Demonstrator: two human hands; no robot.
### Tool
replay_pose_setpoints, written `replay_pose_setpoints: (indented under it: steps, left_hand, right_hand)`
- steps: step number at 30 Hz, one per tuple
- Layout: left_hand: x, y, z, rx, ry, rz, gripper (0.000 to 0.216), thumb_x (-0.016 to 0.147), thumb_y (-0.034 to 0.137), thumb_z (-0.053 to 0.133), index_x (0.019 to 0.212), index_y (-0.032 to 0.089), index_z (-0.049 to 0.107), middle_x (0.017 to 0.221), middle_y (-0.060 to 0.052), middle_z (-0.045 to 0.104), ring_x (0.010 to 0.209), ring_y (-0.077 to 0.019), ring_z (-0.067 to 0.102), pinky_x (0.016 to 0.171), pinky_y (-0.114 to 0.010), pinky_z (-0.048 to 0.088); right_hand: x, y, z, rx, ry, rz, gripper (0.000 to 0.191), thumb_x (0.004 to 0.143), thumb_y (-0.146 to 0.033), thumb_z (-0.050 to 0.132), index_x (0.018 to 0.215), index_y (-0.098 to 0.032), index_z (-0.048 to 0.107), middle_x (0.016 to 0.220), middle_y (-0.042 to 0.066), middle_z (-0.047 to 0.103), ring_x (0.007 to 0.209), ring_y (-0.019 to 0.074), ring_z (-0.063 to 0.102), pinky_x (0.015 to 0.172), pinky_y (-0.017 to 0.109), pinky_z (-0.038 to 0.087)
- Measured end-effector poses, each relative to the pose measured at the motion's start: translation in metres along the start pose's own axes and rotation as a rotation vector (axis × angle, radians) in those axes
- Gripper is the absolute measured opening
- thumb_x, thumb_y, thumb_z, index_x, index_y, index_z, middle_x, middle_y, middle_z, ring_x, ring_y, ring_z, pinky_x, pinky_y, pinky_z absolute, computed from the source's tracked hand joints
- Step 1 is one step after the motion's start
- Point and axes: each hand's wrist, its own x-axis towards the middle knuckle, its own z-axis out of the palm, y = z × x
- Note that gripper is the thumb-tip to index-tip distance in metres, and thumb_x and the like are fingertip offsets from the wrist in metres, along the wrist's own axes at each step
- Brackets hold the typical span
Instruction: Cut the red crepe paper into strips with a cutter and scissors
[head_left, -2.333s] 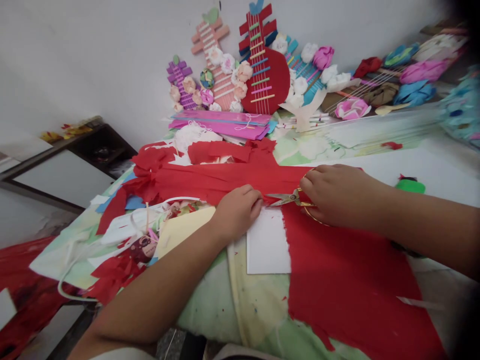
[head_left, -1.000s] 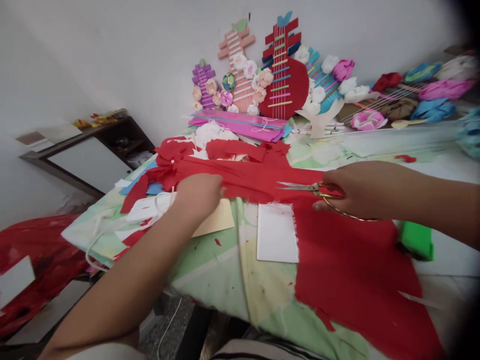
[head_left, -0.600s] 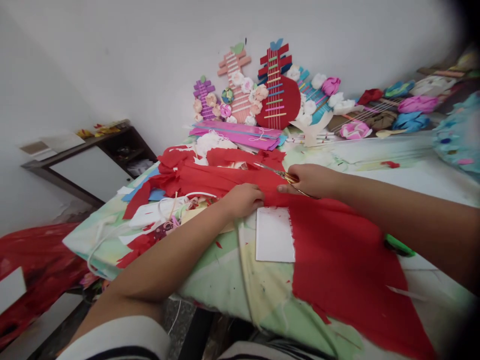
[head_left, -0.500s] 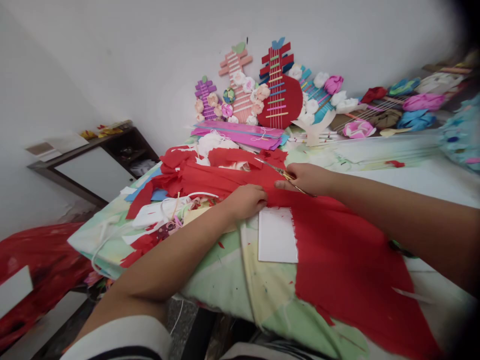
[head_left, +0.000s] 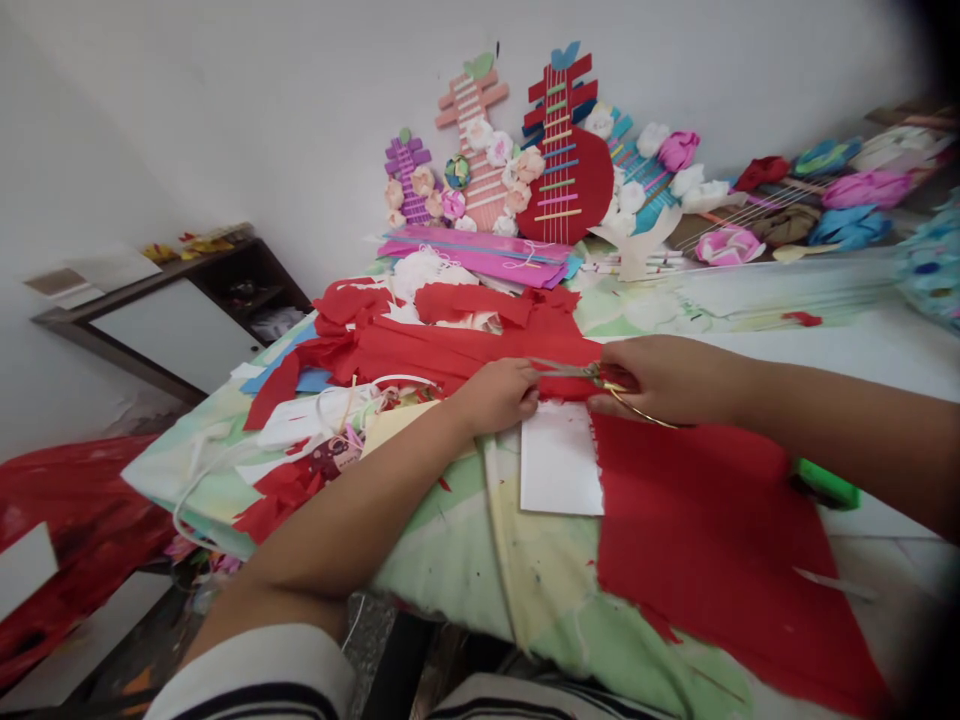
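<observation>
Cloth (head_left: 712,540) lying beyond and right of the card (head_left: 561,460)

Beyond the card, the left hand (head_left: 495,395) is apparently pinching cloth; the right hand (head_left: 660,380) is gripping scissors (head_left: 592,371). Cutting is looking part-done: cloth is showing one ragged edge beside the card, much remaining uncut.

Cannot read any word, label, brand, number or sign. Left of the white board (head_left: 562,468), can see a dark brown printed piece (head_left: 330,456); can make out small pale marks on it, resembling lettering, but cannot tell letters from pattern at this size and blur. Find nothing legible on the board itself either.
</observation>
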Motion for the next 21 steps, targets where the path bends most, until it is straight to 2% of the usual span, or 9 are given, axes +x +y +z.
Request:
replay_pose_setpoints:
  steps: [4,6,10,16,21]
  left_hand:
    - [0.0,-0.001,0.0,-0.038,0.02,-0.015,0.014,0.077,0.015,0.046,0.076,0.013,0.06,0.076,-0.006,0.057,0.072,-0.016,0.052,0.068,-0.025,0.041]
    - [0.0,-0.002,0.001,-0.056,0.024,-0.013,0.014,0.076,0.015,0.046,0.075,0.014,0.06,0.076,-0.005,0.057,0.072,-0.0153,0.052,0.067,-0.024,0.041]
    - [0.0,-0.004,0.003,-0.074,0.034,-0.012,0.016,0.077,0.016,0.045,0.076,0.014,0.061,0.076,-0.005,0.057,0.072,-0.0155,0.052,0.068,-0.025,0.041]
    - [-0.003,-0.002,0.003,-0.068,0.053,-0.02,0.019,0.079,0.017,0.043,0.078,0.014,0.062,0.079,-0.005,0.058,0.077,-0.0166,0.052,0.07,-0.026,0.04]
    - [-0.004,0.0,0.002,-0.051,0.07,-0.027,0.019,0.079,0.018,0.043,0.076,0.015,0.061,0.078,-0.006,0.057,0.076,-0.0172,0.052,0.068,-0.027,0.039]
  right_hand:
    - [-0.024,-0.003,0.0,-0.065,-0.177,0.007,0.047,0.07,-0.066,0.038,0.065,-0.021,0.051,0.061,0.004,0.056,0.051,0.0154,0.046,0.046,0.026,0.028]
    - [-0.029,-0.006,0.002,-0.126,-0.212,0.043,0.048,0.069,-0.066,0.039,0.064,-0.02,0.052,0.062,0.006,0.057,0.052,0.0172,0.049,0.046,0.027,0.029]
    - [-0.027,-0.01,0.006,-0.225,-0.23,0.103,0.052,0.068,-0.068,0.039,0.065,-0.019,0.055,0.062,0.008,0.058,0.056,0.0202,0.052,0.046,0.028,0.031]
    - [-0.019,-0.014,0.009,-0.178,-0.203,0.188,0.055,0.066,-0.072,0.039,0.06,-0.019,0.053,0.058,0.008,0.056,0.052,0.0199,0.051,0.044,0.03,0.033]
    - [-0.016,-0.017,0.009,-0.198,-0.198,0.184,0.054,0.07,-0.069,0.036,0.058,-0.019,0.051,0.059,0.007,0.056,0.051,0.0183,0.05,0.044,0.029,0.033]
